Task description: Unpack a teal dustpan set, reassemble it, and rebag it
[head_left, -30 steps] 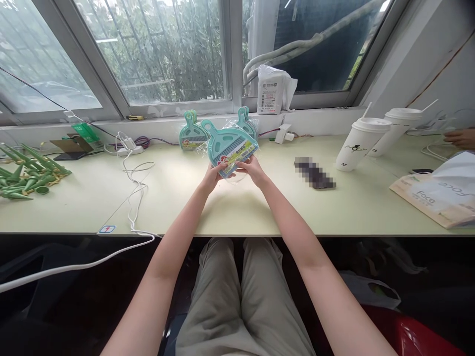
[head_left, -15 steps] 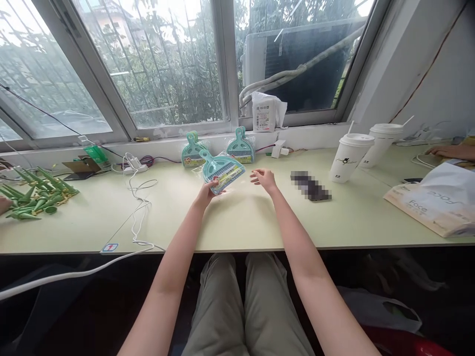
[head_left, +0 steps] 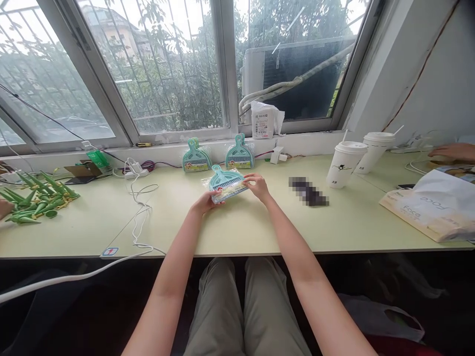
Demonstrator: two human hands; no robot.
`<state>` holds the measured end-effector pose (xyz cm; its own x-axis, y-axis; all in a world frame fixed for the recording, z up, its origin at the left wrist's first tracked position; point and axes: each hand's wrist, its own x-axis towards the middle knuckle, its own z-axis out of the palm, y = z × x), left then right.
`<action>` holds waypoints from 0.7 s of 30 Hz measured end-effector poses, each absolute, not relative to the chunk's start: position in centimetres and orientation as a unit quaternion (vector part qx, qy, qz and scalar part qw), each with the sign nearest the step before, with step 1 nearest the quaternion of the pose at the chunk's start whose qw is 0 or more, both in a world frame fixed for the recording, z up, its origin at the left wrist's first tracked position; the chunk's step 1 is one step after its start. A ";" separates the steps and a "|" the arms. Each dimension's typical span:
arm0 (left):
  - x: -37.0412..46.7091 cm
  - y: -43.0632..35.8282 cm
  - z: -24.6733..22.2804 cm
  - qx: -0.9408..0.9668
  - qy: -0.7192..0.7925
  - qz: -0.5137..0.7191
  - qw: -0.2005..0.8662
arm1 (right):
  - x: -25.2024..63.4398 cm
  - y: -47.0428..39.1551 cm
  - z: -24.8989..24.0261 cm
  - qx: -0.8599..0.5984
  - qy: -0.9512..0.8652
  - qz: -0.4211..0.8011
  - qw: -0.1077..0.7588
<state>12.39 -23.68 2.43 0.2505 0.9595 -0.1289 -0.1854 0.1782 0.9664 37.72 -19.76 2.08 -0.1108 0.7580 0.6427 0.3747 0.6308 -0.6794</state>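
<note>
A teal mini dustpan-and-brush set in a clear plastic bag (head_left: 225,183) lies low over the pale green desk (head_left: 237,227), handle pointing away from me. My left hand (head_left: 204,201) grips its near left corner. My right hand (head_left: 257,186) holds its right edge with the fingertips. Two more bagged teal dustpan sets, one (head_left: 195,158) on the left and one (head_left: 239,155) on the right, stand against the window sill just behind.
A white cable (head_left: 139,217) and power strip (head_left: 134,172) lie to the left, with green cone-shaped pieces (head_left: 35,198) further left. Two lidded white cups (head_left: 343,163) and a paper bag (head_left: 434,207) sit on the right. Another person's hand (head_left: 451,151) rests at far right.
The bagged dustpan came down from a raised, tilted hold to just above the desk. My right hand let go of it for a moment, then took its right edge again.
</note>
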 end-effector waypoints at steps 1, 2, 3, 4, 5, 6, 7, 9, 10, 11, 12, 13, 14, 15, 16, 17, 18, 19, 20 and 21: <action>12.5 -23.8 2.5 0.460 0.423 0.429 0.652 | 37.9 -19.6 1.8 -0.402 -0.717 0.184 0.539; 12.6 -24.0 2.6 0.457 0.429 0.412 0.661 | 38.0 -19.5 1.6 -0.414 -0.708 0.190 0.539; 12.8 -24.1 2.7 0.458 0.430 0.397 0.669 | 38.0 -19.3 1.3 -0.427 -0.698 0.195 0.541; 12.9 -24.3 2.8 0.466 0.426 0.389 0.671 | 38.0 -19.2 1.1 -0.439 -0.687 0.199 0.543; 13.1 -24.4 2.9 0.476 0.422 0.380 0.671 | 38.0 -19.1 0.9 -0.449 -0.677 0.207 0.545; 13.2 -24.4 2.9 0.487 0.419 0.372 0.670 | 38.0 -19.0 0.6 -0.455 -0.668 0.219 0.546; 13.3 -24.5 2.9 0.496 0.420 0.365 0.666 | 37.9 -18.9 0.4 -0.459 -0.658 0.238 0.547; 13.3 -24.5 2.9 0.512 0.425 0.353 0.657 | 37.7 -18.7 0.0 -0.465 -0.632 0.296 0.544; 13.2 -24.5 2.9 0.519 0.428 0.350 0.652 | 37.7 -18.7 -0.2 -0.467 -0.617 0.336 0.537; 13.1 -24.5 3.0 0.526 0.428 0.348 0.647 | 37.6 -18.6 -0.4 -0.464 -0.604 0.379 0.525; 13.0 -24.6 3.2 0.535 0.424 0.348 0.642 | 37.5 -18.6 -0.5 -0.456 -0.595 0.422 0.510; 12.8 -24.7 3.4 0.547 0.415 0.351 0.637 | 37.5 -18.5 -0.5 -0.441 -0.589 0.460 0.497; 12.6 -24.8 3.8 0.564 0.402 0.356 0.627 | 37.5 -18.4 -0.5 -0.422 -0.585 0.489 0.491; 12.4 -25.0 4.1 0.587 0.387 0.365 0.611 | 37.5 -18.3 -0.4 -0.406 -0.580 0.505 0.494; 12.3 -25.3 4.4 0.613 0.374 0.374 0.587 | 37.5 -18.2 -0.2 -0.398 -0.571 0.507 0.509; 12.3 -25.5 4.7 0.639 0.364 0.380 0.561 | 37.5 -18.1 -0.1 -0.400 -0.560 0.496 0.530; 12.4 -25.6 4.7 0.664 0.357 0.382 0.535 | 37.5 -18.0 0.1 -0.413 -0.545 0.475 0.554; 12.6 -25.6 4.5 0.684 0.355 0.382 0.510 | 37.6 -17.9 0.2 -0.434 -0.532 0.445 0.575; 12.9 -25.4 4.2 0.698 0.357 0.382 0.490 | 37.7 -17.9 0.3 -0.459 -0.522 0.412 0.589; 13.3 -25.1 3.6 0.704 0.365 0.384 0.473 | 37.8 -17.9 0.4 -0.484 -0.519 0.378 0.595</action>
